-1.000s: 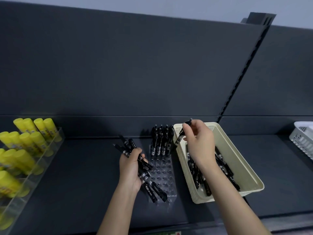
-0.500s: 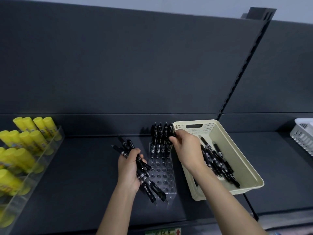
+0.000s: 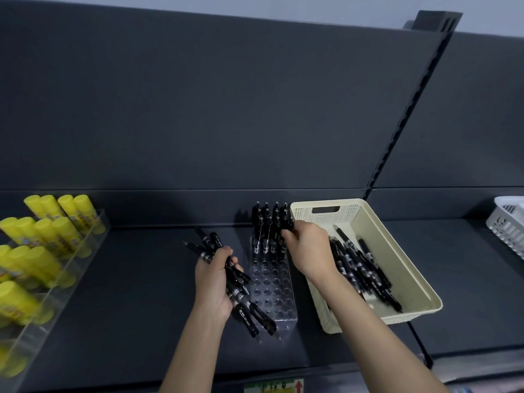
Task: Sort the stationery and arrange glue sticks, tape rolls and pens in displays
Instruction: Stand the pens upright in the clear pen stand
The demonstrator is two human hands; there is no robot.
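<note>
A clear acrylic pen holder with rows of round holes stands on the dark shelf. Several black pens stand upright in its far rows. My right hand pinches one black pen at the right end of those rows. My left hand grips a bundle of black pens just left of the holder. More black pens lie loose in a cream plastic basket to the right of the holder.
Yellow glue sticks fill a clear tiered display at the left. A white basket sits at the far right. A dark back panel and a slotted upright rise behind the shelf.
My right hand came down from above the cream basket with one pen and moved left to the far rows of the holder. My left hand stayed put with its bundle.
</note>
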